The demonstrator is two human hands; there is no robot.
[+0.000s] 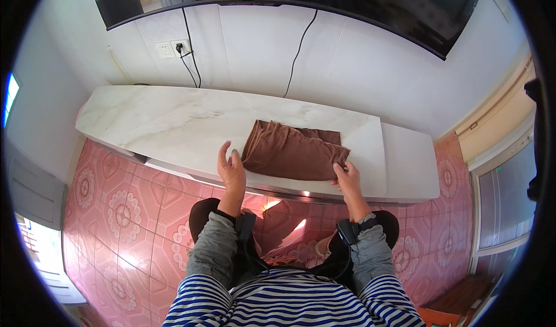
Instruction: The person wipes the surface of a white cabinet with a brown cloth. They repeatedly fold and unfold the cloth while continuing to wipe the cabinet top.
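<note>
A brown cloth (299, 155), folded with wrinkled layers, lies on the white marble-patterned top of a low TV cabinet (173, 114). One of its layers sticks out at the back right. My right hand (349, 179) grips the cloth at its front right corner, with fingertips over the edge. Just off the cloth's left edge is my left hand (232, 170), raised with thumb and fingers apart and holding nothing. Both wrists wear black straps with small dark devices attached by cables.
A large television (312, 10) hangs on the wall above the cabinet. Black cables (299, 49) run down behind it, one plugged into a wall socket (179, 48). Pink patterned tiles (126, 214) cover the floor. At right stands a glazed door (504, 196); wooden furniture (460, 294) sits lower right.
</note>
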